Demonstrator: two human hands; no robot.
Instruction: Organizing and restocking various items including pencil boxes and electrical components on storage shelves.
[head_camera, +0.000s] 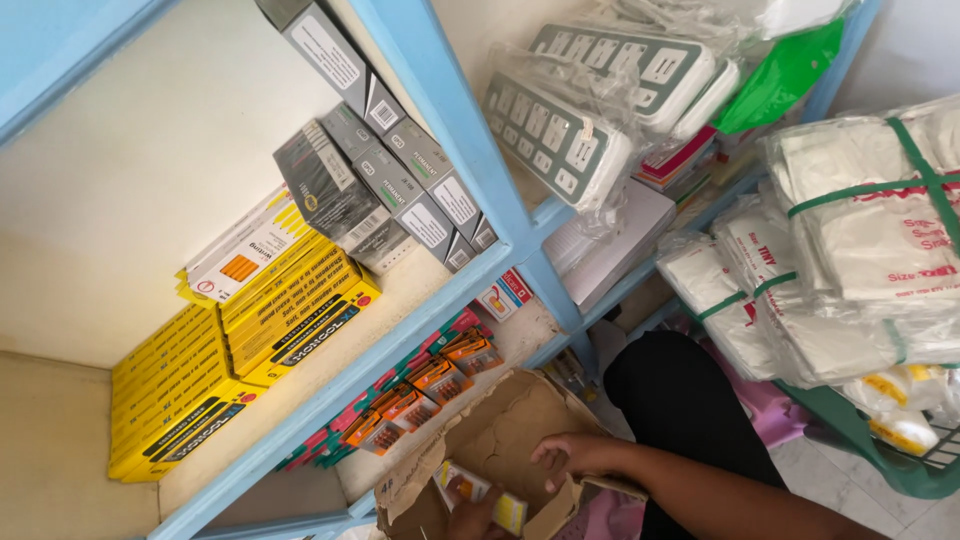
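Note:
A torn brown cardboard box (500, 420) stands open on the floor in front of a blue shelf unit. My right hand (575, 455) reaches in from the lower right, its fingers curled over the box's near flap. My left hand (468, 520) is low inside the box, only partly in view at the bottom edge. It touches small yellow and white packs (508, 512), but its grip on them is hidden. On the shelf just above the box lies a row of small orange packs (420, 390).
The blue shelf frame (470, 150) holds yellow boxes (190, 390) and grey boxes (400, 180). Power strips in plastic (560, 140) lie to the right. White bundles tied with green bands (860, 250) sit in a green basket (900, 465). My black-clad knee (680, 400) is beside the box.

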